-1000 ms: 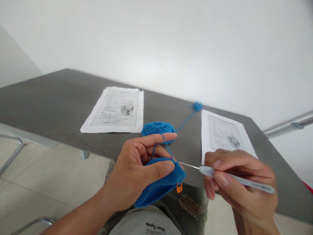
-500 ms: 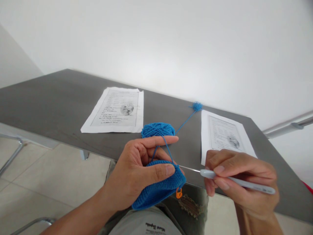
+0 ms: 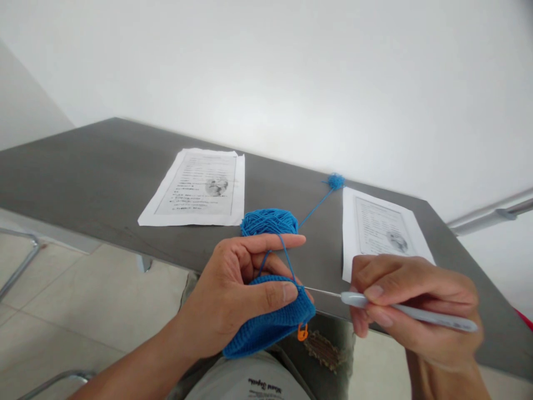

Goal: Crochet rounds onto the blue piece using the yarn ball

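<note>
My left hand (image 3: 237, 294) pinches a blue crochet piece (image 3: 266, 333) between thumb and fingers, its index finger stretched out with the working yarn (image 3: 287, 258) looped over it. An orange stitch marker (image 3: 302, 332) hangs from the piece's right corner. In my right hand (image 3: 420, 305) is a crochet hook (image 3: 353, 299) with a pale grey handle, held like a pen. Its thin metal shaft reaches left to the top edge of the piece; the tip is hidden at the stitches. Behind my left hand lies a blue yarn ball (image 3: 270, 221).
Two printed sheets lie on the dark grey table (image 3: 91, 166): a left sheet (image 3: 195, 189) and a right sheet (image 3: 385, 233), partly behind my right hand. A small tangle of blue yarn (image 3: 335, 181) sits by the white wall, joined by a strand towards the ball.
My right hand and the hook have shifted slightly right and down. The crochet piece and its marker have moved a little left and down; my left hand keeps its grip.
</note>
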`<action>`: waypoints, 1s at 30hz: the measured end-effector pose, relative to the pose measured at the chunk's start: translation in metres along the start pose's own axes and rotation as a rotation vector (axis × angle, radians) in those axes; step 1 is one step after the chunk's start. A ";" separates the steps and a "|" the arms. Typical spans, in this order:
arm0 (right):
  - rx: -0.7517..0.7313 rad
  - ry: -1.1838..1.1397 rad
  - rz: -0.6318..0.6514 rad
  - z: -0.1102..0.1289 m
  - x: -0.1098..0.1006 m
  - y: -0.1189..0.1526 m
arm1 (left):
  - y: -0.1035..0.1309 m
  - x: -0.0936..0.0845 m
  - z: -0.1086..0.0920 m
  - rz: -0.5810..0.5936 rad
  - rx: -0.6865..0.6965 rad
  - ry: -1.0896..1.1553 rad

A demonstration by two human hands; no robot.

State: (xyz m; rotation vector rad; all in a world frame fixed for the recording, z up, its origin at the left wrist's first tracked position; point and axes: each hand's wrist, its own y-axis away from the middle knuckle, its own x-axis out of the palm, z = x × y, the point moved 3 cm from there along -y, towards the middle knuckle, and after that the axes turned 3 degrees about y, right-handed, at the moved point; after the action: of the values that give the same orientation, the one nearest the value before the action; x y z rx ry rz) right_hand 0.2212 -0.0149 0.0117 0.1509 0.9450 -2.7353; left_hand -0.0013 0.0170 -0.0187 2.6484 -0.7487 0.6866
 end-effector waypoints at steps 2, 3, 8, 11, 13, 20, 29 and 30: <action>0.000 0.013 0.036 0.002 -0.001 -0.003 | -0.001 0.000 0.000 0.007 -0.005 -0.002; 0.001 0.021 0.051 0.003 -0.001 -0.004 | -0.001 -0.001 0.000 0.010 -0.009 -0.004; 0.020 0.047 0.100 0.006 -0.005 -0.007 | -0.002 -0.001 0.001 0.037 -0.024 0.003; 0.032 0.030 0.135 0.005 -0.006 -0.009 | 0.000 0.000 0.001 0.047 -0.043 0.013; 0.044 0.013 0.162 0.003 -0.007 -0.011 | 0.000 0.001 0.000 0.039 -0.067 0.019; 0.093 -0.040 0.188 -0.002 -0.008 -0.013 | -0.002 0.000 0.001 0.058 -0.095 0.023; 0.176 -0.140 0.086 -0.011 0.003 -0.010 | 0.001 0.000 -0.002 0.057 -0.109 0.091; 0.189 -0.168 0.066 -0.013 0.005 -0.008 | 0.001 0.000 -0.003 0.051 -0.104 0.088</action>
State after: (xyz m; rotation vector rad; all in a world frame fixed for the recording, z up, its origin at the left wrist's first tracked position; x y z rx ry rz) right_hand 0.2149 -0.0015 0.0056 -0.0145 0.6262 -2.7213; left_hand -0.0031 0.0174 -0.0166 2.4963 -0.8071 0.7511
